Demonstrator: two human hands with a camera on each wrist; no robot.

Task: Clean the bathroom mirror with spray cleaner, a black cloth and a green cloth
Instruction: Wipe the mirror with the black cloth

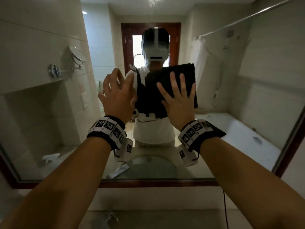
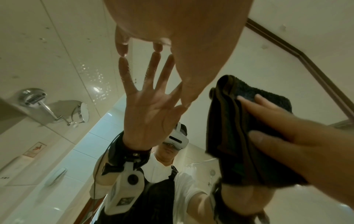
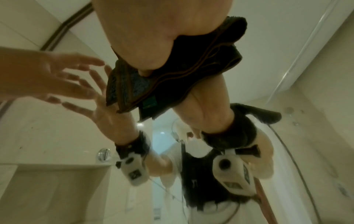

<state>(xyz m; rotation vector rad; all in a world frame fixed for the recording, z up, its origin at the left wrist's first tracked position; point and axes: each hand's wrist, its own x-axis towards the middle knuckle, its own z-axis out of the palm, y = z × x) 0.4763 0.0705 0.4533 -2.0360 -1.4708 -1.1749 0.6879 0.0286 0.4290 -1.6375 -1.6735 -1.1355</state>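
The bathroom mirror point(image 1: 247, 100) in its brown frame point(image 1: 156, 183) fills the head view. My right hand point(image 1: 178, 96) lies flat with spread fingers on a folded black cloth point(image 1: 175, 73) and presses it against the glass at centre. The left wrist view shows the same cloth point(image 2: 235, 121) under my right hand point(image 2: 287, 128), and it hangs below my palm in the right wrist view point(image 3: 172, 78). My left hand point(image 1: 115, 91) is just left of the cloth, fingers spread, holding nothing; its fingertips point(image 2: 122, 48) meet their reflection on the glass. A white spray bottle point(image 1: 49, 158) appears only as a reflection, low left.
A round shaving mirror point(image 1: 77, 56) on a chrome arm shows at the left. Below the frame lie the counter, a chrome faucet point(image 1: 108, 217) and the basin point(image 1: 165, 219). A black cable point(image 1: 225, 209) hangs at the right. Reflected behind me are a bathtub and a shower rail.
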